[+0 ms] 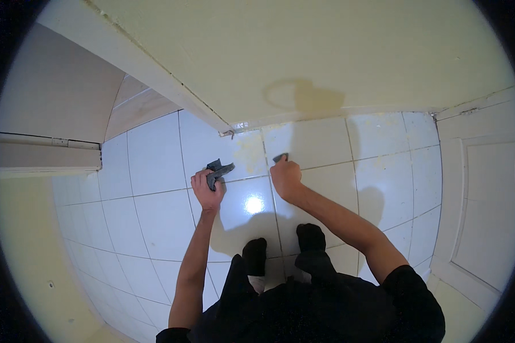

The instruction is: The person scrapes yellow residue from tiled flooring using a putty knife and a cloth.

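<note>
My left hand point(207, 191) is closed on a crumpled dark grey cloth point(221, 172), its folds sticking out past the fingers and thumb just above the tiled floor. To the right, my right hand point(286, 178) is closed around a small, flat, dark grey piece point(279, 157). Only its edge shows beyond the fingers, so its kind is unclear. Between and beyond the two hands, a pale yellow, powdery smear point(248, 153) spreads over the white tile near the foot of the wall.
White floor tiles point(160, 223) with dark joints lie around me. A cream wall point(349, 51) rises ahead, with a door frame point(149, 63) at left and a panelled white door point(486, 188) at right. My dark-socked feet point(254, 254) stand close behind the hands. More yellowish specks point(383, 123) lie along the wall.
</note>
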Motion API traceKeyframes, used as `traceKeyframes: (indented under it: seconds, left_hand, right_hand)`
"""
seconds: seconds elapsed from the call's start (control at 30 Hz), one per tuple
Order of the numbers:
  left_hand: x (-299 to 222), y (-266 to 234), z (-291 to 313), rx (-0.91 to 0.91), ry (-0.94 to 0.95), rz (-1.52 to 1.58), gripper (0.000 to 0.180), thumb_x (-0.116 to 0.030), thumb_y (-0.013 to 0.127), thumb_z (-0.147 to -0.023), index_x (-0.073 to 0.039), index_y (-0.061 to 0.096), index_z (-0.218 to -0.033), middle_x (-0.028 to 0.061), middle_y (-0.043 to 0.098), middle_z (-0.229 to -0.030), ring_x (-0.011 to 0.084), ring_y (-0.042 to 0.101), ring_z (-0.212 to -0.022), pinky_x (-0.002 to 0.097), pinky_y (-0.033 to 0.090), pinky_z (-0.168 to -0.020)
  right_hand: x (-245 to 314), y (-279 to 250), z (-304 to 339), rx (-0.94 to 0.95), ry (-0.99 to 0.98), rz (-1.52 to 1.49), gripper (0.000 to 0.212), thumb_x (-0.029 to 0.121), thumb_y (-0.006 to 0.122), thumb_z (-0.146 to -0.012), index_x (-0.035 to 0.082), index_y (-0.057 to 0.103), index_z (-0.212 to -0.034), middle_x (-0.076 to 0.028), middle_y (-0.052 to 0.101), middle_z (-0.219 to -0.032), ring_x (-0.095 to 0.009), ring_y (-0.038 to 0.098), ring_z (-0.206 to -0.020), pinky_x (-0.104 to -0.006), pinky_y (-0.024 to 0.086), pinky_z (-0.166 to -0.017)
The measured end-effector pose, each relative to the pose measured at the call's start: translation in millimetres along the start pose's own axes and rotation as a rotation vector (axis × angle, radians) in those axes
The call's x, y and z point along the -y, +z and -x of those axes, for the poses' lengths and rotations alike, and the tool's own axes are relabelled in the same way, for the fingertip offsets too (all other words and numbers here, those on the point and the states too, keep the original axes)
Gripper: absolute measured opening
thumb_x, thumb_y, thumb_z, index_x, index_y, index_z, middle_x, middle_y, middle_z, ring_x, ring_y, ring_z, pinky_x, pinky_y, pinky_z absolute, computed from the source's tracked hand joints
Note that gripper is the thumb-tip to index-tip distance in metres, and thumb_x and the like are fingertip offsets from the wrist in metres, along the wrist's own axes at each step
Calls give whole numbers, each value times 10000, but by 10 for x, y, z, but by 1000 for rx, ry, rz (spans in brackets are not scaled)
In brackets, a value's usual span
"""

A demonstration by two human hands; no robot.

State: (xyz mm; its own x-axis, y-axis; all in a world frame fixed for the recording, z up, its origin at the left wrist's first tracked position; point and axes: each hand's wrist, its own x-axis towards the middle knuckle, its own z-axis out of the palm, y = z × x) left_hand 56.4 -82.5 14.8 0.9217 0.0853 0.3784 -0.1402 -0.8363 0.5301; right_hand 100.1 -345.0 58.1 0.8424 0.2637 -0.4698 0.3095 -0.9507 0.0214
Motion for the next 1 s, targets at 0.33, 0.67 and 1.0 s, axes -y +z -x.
traceKeyframes:
  seconds: [0.33, 0.67, 1.0]
  left_hand:
    - [-4, 45, 7, -9, 22, 30, 297, -63, 562, -705, -23, 581, -999, 151, 597, -1014, 359, 516, -942, 461, 414, -886]
    - [-49, 37, -7, -19, -7, 48, 286, -60, 559, -714, -36, 587, -997, 141, 602, -1020, 355, 517, -958, 459, 417, -894]
    - [6, 84, 27, -22, -4, 23, 304, -56, 558, -709, -28, 583, -1010, 146, 603, -1019, 357, 521, -962, 461, 416, -902]
  right_hand:
    - [-162, -13, 25, -2, -6, -211, 639, 124, 604, -858, -17, 451, -1463, -115, 725, -806, -276, 719, -677, -426, 578, -589]
    - [-393, 239, -14, -228, -140, -314, 649, 114, 593, -870, 66, 414, -1493, -125, 663, -798, -279, 685, -683, -421, 563, -606]
    - [-538, -111, -211, -113, 428, -375, 620, 130, 583, -895, -14, 403, -1471, -132, 714, -834, -268, 730, -754, -402, 586, -609]
